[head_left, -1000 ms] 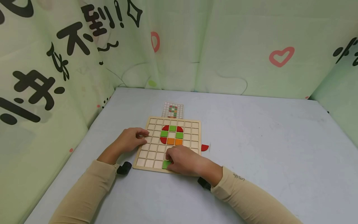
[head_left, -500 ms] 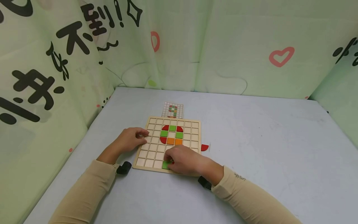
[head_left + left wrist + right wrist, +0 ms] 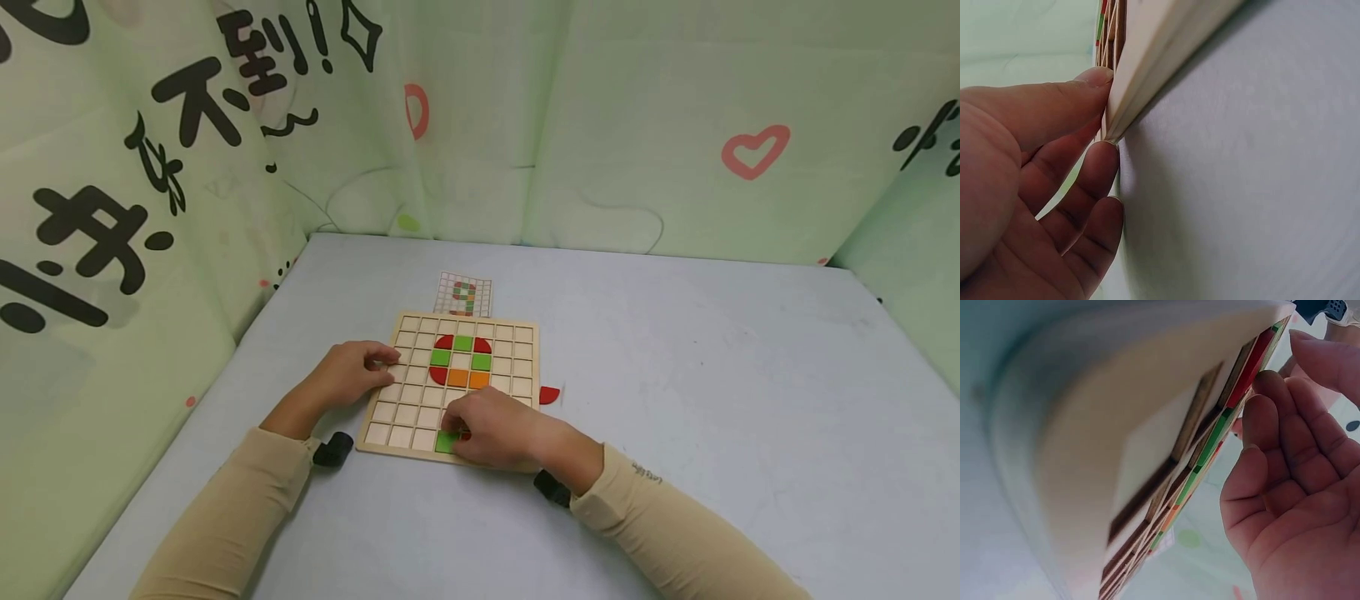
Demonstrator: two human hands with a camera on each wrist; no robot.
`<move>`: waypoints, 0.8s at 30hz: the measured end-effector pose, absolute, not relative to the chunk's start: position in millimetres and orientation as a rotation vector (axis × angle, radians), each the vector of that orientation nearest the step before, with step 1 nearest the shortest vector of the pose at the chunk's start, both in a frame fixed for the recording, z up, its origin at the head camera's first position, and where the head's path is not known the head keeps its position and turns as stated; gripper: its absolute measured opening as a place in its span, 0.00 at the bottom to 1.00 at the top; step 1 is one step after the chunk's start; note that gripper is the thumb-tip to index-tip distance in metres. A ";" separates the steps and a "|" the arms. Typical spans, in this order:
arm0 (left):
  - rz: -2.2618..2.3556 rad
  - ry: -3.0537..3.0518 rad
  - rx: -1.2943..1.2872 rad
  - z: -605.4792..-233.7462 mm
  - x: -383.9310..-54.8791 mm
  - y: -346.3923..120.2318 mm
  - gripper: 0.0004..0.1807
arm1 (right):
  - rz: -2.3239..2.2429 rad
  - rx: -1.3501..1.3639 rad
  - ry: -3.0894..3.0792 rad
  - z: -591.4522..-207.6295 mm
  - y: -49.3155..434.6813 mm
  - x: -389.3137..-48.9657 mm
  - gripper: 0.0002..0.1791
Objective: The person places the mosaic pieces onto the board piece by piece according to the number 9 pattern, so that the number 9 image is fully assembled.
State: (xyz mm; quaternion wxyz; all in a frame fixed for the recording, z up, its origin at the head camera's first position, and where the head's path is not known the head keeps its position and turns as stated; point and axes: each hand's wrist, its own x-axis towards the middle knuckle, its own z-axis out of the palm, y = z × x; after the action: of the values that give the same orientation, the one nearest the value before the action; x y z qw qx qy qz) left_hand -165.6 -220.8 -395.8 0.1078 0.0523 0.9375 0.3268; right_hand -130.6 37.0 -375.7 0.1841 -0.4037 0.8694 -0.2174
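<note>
A wooden grid board [image 3: 401, 415] lies on the table, with red, green and orange tiles set in its cells. My left hand [image 3: 351, 372] holds the board's left edge; in the left wrist view the thumb [image 3: 1066, 103] is on the rim's upper side and a fingertip [image 3: 1107, 153] touches its lower side. Over the board's near part, my right hand [image 3: 495, 427] has its fingers bent down. In the right wrist view its fingertips [image 3: 1266, 381] touch a red tile [image 3: 1250, 369] lying flat in a cell. A green tile [image 3: 446, 442] sits left of it in the near row.
A loose red quarter-round tile [image 3: 550, 395] lies by the board's right edge. Behind the board is a small pattern card [image 3: 465, 292], partly covered by it. Light green curtains [image 3: 637, 125] enclose the table [image 3: 712, 417].
More of the red tile shows beneath my right fingers, and the right wrist has shifted slightly rightward. My left hand and the board stay in place.
</note>
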 end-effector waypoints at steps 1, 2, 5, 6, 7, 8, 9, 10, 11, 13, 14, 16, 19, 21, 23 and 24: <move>0.962 2.758 0.152 -395.9 -165.6 -220.6 0.18 | -0.618 -1.143 2.450 -375.4 37.4 -130.5 0.07; 0.962 2.757 0.151 -396.1 -165.9 -220.6 0.18 | -0.620 -1.146 2.450 -375.5 37.8 -130.5 0.07; 0.961 2.757 0.150 -396.7 -166.4 -220.8 0.18 | -0.623 -1.144 2.453 -375.6 39.2 -130.7 0.07; 0.961 2.758 0.149 -397.0 -166.6 -221.0 0.18 | -0.623 -1.141 2.454 -375.6 39.8 -130.8 0.07; 0.962 2.758 0.149 -397.2 -166.7 -221.1 0.18 | -0.627 -1.135 2.455 -375.6 40.5 -130.8 0.07; 0.961 2.757 0.150 -397.5 -166.9 -221.2 0.18 | -0.629 -1.123 2.458 -375.6 41.4 -130.8 0.07; 0.962 2.756 0.151 -397.8 -167.0 -221.2 0.18 | -0.631 -1.110 2.462 -375.3 42.4 -130.8 0.07; 0.962 2.755 0.152 -397.9 -167.1 -221.2 0.18 | -0.639 -1.094 2.465 -374.6 43.6 -130.8 0.08; 0.963 2.754 0.151 -397.8 -167.2 -221.2 0.18 | -0.654 -1.068 2.465 -373.8 44.9 -130.9 0.09; 0.963 2.752 0.151 -397.6 -167.3 -221.0 0.18 | -0.683 -1.025 2.471 -371.9 48.2 -131.7 0.11; 0.962 2.751 0.151 -397.4 -167.2 -221.0 0.18 | -0.696 -1.008 2.477 -371.1 50.1 -132.4 0.12; 0.961 2.751 0.146 -396.7 -166.9 -221.0 0.18 | -0.727 -0.997 2.482 -369.3 54.3 -134.2 0.14; 0.960 2.753 0.150 -396.2 -166.4 -220.8 0.18 | -0.754 -1.012 2.494 -366.7 62.1 -136.8 0.15; 0.961 2.754 0.154 -396.1 -166.1 -220.6 0.18 | -0.761 -1.017 2.508 -364.9 67.2 -138.0 0.15; 0.960 2.757 0.159 -396.2 -166.1 -220.5 0.18 | -0.758 -1.018 2.529 -363.3 72.7 -139.2 0.16; 0.960 2.758 0.159 -396.2 -166.2 -220.5 0.18 | -0.757 -1.019 2.540 -362.3 75.1 -139.8 0.16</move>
State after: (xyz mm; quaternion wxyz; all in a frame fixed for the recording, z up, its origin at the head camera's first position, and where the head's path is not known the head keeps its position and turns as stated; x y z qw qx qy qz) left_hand -166.2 -220.5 -396.2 0.1084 0.0540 0.9375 0.3262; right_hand -139.8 75.1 -362.3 0.1504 -0.3547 0.8844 -0.2635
